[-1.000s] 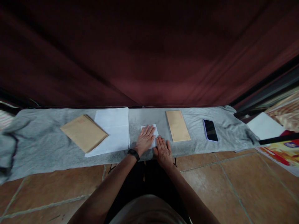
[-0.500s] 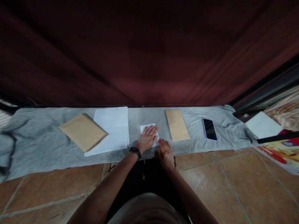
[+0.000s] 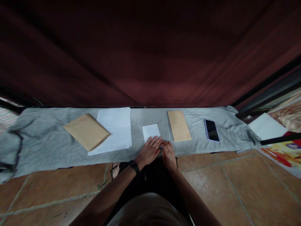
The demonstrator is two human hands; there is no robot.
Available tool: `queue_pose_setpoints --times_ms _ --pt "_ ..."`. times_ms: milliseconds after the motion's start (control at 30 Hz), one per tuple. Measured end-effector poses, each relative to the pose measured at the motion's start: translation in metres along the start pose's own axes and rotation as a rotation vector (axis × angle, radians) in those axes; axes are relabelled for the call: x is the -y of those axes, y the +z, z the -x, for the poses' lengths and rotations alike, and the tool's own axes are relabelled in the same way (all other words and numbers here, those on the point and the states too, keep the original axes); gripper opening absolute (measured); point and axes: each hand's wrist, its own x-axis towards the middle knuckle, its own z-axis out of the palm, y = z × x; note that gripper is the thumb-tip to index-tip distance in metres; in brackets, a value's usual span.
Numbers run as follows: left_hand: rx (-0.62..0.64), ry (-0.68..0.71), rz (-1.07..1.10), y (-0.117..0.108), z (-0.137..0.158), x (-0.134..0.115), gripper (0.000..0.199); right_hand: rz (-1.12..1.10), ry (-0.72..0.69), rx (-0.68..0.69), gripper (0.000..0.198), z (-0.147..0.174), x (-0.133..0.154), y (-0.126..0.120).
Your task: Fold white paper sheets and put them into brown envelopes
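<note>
A small folded sheet of white paper (image 3: 151, 131) lies on the grey cloth, its near part covered by my left hand. My left hand (image 3: 150, 153), with a dark band at the wrist, rests flat across that near edge with fingers stretched out. Close against its fingertips, my right hand (image 3: 168, 154) has its fingers together and bent at the sheet's near right corner. The right thumb is hidden. To the right of the folded sheet lies a brown envelope (image 3: 179, 126).
Larger white sheets (image 3: 115, 125) lie at left, partly under a stack of brown envelopes (image 3: 87, 131). A phone (image 3: 212, 130) is farther right on the grey cloth (image 3: 47, 141). Dark red fabric (image 3: 150, 62) hangs behind. Tiled floor (image 3: 211, 182) shows below the near edge.
My left hand has slid down toward me over the folded paper, uncovering its far part. My right hand's fingers have curled in closer to the left fingertips.
</note>
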Motion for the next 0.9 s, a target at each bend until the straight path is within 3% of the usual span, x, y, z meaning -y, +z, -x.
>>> queue_pose_setpoints --times_ms 300,633,800,900 --pt "0.008 0.035 0.016 -0.001 0.019 -0.008 0.059 -0.087 0.113 -0.032 0.034 -0.005 0.002 -0.003" --pt "-0.025 0.017 0.029 0.003 0.026 -0.015 0.057 0.078 -0.048 0.131 0.046 -0.006 0.009 -0.010" --pt "-0.025 0.025 0.036 0.002 0.031 -0.015 0.061 -0.022 0.001 0.129 0.043 -0.011 0.006 -0.010" --pt "-0.021 0.041 0.027 0.002 0.033 -0.014 0.061 -0.069 0.115 0.072 0.042 -0.023 0.002 -0.009"
